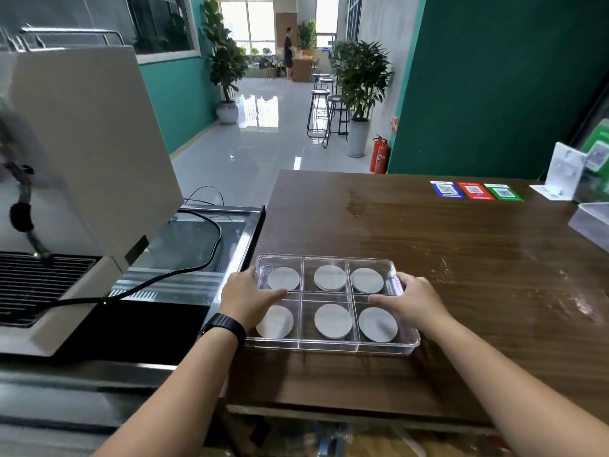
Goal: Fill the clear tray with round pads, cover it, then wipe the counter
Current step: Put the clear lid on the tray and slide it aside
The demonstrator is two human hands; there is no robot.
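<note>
The clear tray (408, 341) lies on the wooden counter (461, 258), near its front left corner. It has six compartments, and each holds grey round pads (333, 320). My left hand (245, 296), with a black watch on the wrist, grips the tray's left side, fingers reaching over the top. My right hand (413, 300) grips the right side the same way. Whether a clear cover lies on the tray I cannot tell.
A coffee machine (82, 159) with a black cable stands on the steel unit to the left. Wet patches (357, 206) mark the counter. At the right edge are a clear plastic box (591, 225), a sign stand (563, 173) and three colour stickers (474, 190).
</note>
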